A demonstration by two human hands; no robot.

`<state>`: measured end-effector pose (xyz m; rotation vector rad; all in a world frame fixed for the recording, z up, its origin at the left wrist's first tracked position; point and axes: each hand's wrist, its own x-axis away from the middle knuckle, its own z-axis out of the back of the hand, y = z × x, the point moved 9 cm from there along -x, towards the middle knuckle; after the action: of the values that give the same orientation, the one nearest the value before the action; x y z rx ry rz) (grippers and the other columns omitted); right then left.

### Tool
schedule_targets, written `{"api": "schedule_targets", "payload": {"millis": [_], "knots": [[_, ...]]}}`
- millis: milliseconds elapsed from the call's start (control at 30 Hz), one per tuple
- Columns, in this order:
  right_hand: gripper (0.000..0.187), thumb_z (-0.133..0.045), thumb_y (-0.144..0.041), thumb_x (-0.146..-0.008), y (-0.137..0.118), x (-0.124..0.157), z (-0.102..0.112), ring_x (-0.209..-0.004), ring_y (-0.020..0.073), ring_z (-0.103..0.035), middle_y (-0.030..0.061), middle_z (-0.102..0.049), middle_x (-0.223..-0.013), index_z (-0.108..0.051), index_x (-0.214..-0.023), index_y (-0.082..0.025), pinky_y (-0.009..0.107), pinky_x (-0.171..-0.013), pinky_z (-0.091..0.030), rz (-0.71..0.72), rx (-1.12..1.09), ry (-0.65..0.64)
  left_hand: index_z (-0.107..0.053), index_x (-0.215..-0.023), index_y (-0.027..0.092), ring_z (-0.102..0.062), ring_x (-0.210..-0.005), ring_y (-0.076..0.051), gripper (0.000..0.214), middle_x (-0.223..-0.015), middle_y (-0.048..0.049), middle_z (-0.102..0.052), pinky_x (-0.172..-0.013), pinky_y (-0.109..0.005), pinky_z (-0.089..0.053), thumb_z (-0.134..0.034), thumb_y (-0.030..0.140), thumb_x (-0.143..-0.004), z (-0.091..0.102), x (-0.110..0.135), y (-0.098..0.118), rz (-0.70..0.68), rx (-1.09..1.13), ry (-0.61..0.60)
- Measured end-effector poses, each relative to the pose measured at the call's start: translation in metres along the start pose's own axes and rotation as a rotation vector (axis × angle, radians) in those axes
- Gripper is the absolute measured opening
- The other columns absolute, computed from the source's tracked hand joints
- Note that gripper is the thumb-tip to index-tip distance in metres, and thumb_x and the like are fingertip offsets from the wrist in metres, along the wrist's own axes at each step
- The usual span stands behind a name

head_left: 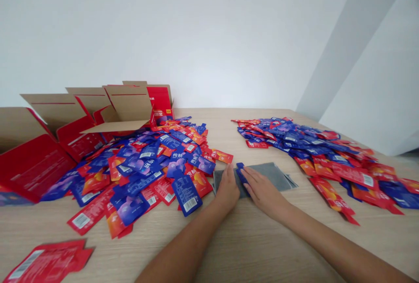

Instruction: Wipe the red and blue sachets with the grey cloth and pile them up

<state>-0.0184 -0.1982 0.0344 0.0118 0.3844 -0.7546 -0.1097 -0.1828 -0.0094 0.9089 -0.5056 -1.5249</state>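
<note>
My left hand [227,190] rests on a dark grey flat sheet or pouch [275,176] lying on the table, its fingers stretched forward. Just to its right, my right hand [263,189] has its fingers on a blue packet [241,175] that lies over the grey piece. Only a narrow part of this packet shows; the fingers cover the rest. Left of my hands spreads a heap of red and blue packets [149,165], several with barcodes. A blue packet with a barcode [186,195] lies nearest to my left hand.
Several open red cardboard boxes [29,167] with brown flaps stand along the left. Another pile of red and blue packets [314,143] stretches along the right. A red packet [49,261] lies at the front left of the wooden table [216,121]. A white wall [209,39] rises behind.
</note>
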Motion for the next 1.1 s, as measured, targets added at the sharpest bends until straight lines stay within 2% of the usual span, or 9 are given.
{"api": "schedule_targets", "payload": {"millis": [133,333,400,467,600,700,833,1000,1100], "knots": [[0.043,-0.034,-0.023,-0.089,0.013,0.006,-0.031,-0.128,0.0261,-0.034,0.0148,-0.043,-0.137,-0.051,-0.126,-0.01,0.043,-0.096,-0.039,-0.005,0.086,-0.042,-0.031,-0.135,0.005,-0.026,-0.133,-0.024,0.072,-0.142,-0.018,-0.032,-0.111,-0.044,-0.021,-0.034,-0.004,-0.064,-0.002,0.0,-0.002,-0.003,0.045,0.014],[0.039,-0.038,-0.022,-0.087,0.057,0.002,-0.031,-0.127,0.0246,-0.036,0.014,-0.046,-0.134,-0.056,-0.12,-0.013,0.042,-0.102,-0.034,-0.074,-0.013,-0.007,-0.033,-0.135,0.007,-0.027,-0.133,-0.024,0.073,-0.142,-0.0169,-0.033,-0.111,-0.043,-0.02,-0.036,-0.005,-0.063,0.001,0.0,-0.001,0.017,0.107,0.043],[0.034,-0.045,-0.022,-0.083,0.082,0.001,-0.022,-0.125,0.0265,-0.04,0.0136,-0.049,-0.132,-0.061,-0.113,-0.016,0.045,-0.103,-0.032,-0.199,-0.162,0.041,-0.033,-0.135,0.006,-0.027,-0.133,-0.024,0.074,-0.142,-0.0171,-0.033,-0.111,-0.043,-0.02,-0.036,-0.005,-0.062,0.001,0.0,-0.001,0.027,0.108,0.03],[0.035,-0.055,-0.02,-0.075,0.113,0.004,-0.017,-0.12,0.028,-0.045,0.0136,-0.053,-0.127,-0.061,-0.109,-0.017,0.046,-0.102,-0.033,-0.455,-0.432,0.097,-0.032,-0.135,0.004,-0.026,-0.133,-0.025,0.074,-0.142,-0.0182,-0.031,-0.111,-0.042,-0.02,-0.037,-0.005,-0.062,0.0,0.0,0.001,0.028,0.099,0.006],[0.05,-0.064,-0.013,-0.064,0.136,0.009,-0.023,-0.086,0.0252,-0.064,0.0138,-0.067,-0.1,-0.055,-0.113,-0.011,0.04,-0.079,-0.05,-0.855,-0.925,0.071,-0.031,-0.135,-0.001,-0.024,-0.134,-0.025,0.073,-0.143,-0.0213,-0.029,-0.111,-0.039,-0.02,-0.038,-0.005,-0.062,0.001,0.001,0.006,0.034,0.055,-0.042],[0.039,-0.064,-0.014,-0.067,0.128,-0.01,-0.019,-0.062,0.0193,-0.064,0.0089,-0.069,-0.079,-0.058,-0.106,-0.011,0.031,-0.058,-0.051,-0.92,-1.175,0.054,-0.031,-0.135,0.0,-0.024,-0.134,-0.025,0.074,-0.143,-0.0202,-0.029,-0.111,-0.039,-0.02,-0.038,-0.005,-0.061,0.003,0.002,0.009,0.034,0.043,-0.051],[0.028,-0.062,-0.014,-0.07,0.106,-0.056,-0.017,-0.059,0.0148,-0.062,0.0025,-0.068,-0.071,-0.061,-0.097,-0.016,0.024,-0.055,-0.049,-0.877,-1.296,0.112,-0.03,-0.135,0.001,-0.023,-0.134,-0.027,0.077,-0.143,-0.0204,-0.029,-0.111,-0.042,-0.021,-0.04,-0.004,-0.06,0.001,0.002,0.012,0.019,0.015,-0.078],[0.037,-0.063,-0.007,-0.065,0.028,-0.126,-0.046,-0.055,0.0169,-0.06,0.0006,-0.064,-0.058,-0.059,-0.101,-0.012,0.028,-0.055,-0.05,-0.743,-1.358,-0.033,-0.034,-0.132,-0.001,-0.028,-0.132,-0.029,0.073,-0.14,-0.0221,-0.034,-0.11,-0.043,-0.022,-0.041,-0.002,-0.06,-0.004,0.001,0.012,0.001,-0.052,-0.098],[0.04,-0.062,-0.01,-0.069,-0.015,-0.175,-0.044,-0.063,0.0162,-0.063,0.0017,-0.067,-0.07,-0.056,-0.108,-0.015,0.029,-0.063,-0.052,-0.599,-1.387,-0.059,-0.037,-0.131,0.005,-0.031,-0.13,-0.026,0.071,-0.137,-0.0186,-0.039,-0.109,-0.043,-0.026,-0.039,-0.002,-0.061,-0.001,0.001,0.015,-0.035,-0.054,-0.055]]}}
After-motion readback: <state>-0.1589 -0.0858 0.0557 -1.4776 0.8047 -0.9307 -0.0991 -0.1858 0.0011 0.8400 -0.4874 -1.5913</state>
